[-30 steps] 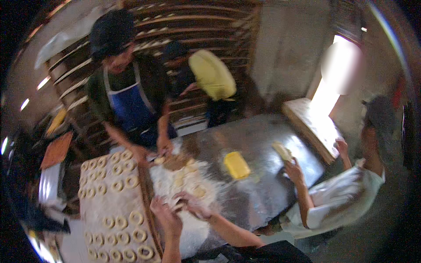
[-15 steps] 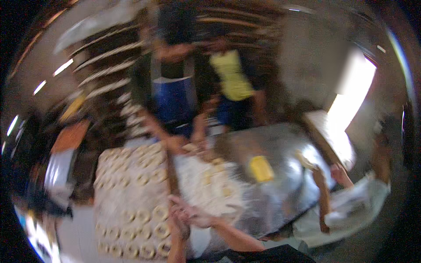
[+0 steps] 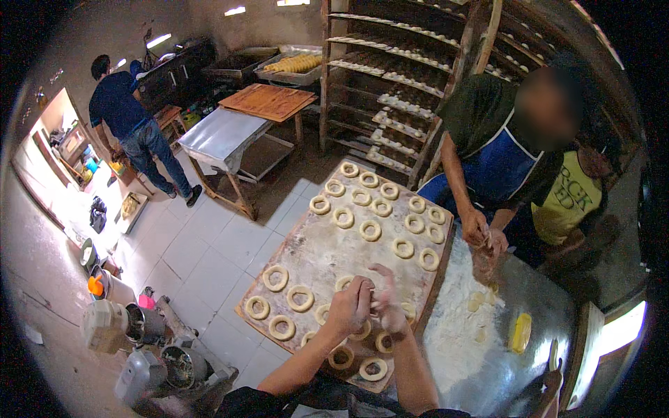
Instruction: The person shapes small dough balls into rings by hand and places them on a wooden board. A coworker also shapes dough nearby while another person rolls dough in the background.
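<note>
My left hand [image 3: 353,305] is closed, fingers curled, above the near part of a floured wooden board [image 3: 306,240]. Against it is my right hand [image 3: 392,310], dusted with flour, one finger pointing up and the others bent in. Whatever lies between the two hands is too small and covered to make out. Pale dough rings cover much of the board: one ring [image 3: 300,298] lies left of my hands, another [image 3: 373,369] below them, and more toward the far end, such as this ring [image 3: 370,230].
Right of the board, a metal table [image 3: 533,289] carries spread flour [image 3: 453,313] and a yellow block [image 3: 520,333]. Across it, a co-worker in a blue apron [image 3: 496,164] handles dough. Racks of dough [image 3: 411,104] stand behind; mixers [image 3: 181,366] are at lower left. Another person [image 3: 139,132] stands far left.
The view has swung left, bringing in the tiled floor, mixers and a far person. My hands, earlier together by the flour at the board's edge, are now over the board's rings.
</note>
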Motion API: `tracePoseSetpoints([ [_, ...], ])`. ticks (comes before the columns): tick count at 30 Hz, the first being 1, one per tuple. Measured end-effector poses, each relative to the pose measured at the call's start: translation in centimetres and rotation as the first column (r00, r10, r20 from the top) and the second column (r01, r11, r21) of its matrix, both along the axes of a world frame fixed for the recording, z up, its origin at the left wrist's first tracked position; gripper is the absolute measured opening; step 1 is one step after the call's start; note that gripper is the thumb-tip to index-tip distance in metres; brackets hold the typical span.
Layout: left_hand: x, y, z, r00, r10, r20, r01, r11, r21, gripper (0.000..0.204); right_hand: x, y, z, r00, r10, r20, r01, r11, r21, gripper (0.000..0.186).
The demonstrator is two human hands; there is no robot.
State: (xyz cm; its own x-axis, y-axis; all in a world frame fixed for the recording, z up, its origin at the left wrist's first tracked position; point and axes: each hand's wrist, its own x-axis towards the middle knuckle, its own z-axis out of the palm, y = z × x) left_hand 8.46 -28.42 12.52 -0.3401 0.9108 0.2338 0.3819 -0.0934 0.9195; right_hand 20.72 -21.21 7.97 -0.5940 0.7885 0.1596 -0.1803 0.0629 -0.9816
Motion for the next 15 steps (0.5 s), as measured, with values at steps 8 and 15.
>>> tracePoseSetpoints([
  [8,-6.5,1.5,-0.3,0.987,0.002,0.163,0.016,0.994,-0.106,0.016,-5.4,0.5,3.8,0.965,-0.128,-0.231,0.017,0.903,-0.430,0.056],
  [15,-8.1,2.8,-1.5,1.000,0.007,0.028,-0.003,0.993,-0.122,0.023,-9.2,2.3,2.7,0.975,0.054,0.218,-0.067,0.996,0.052,0.072],
])
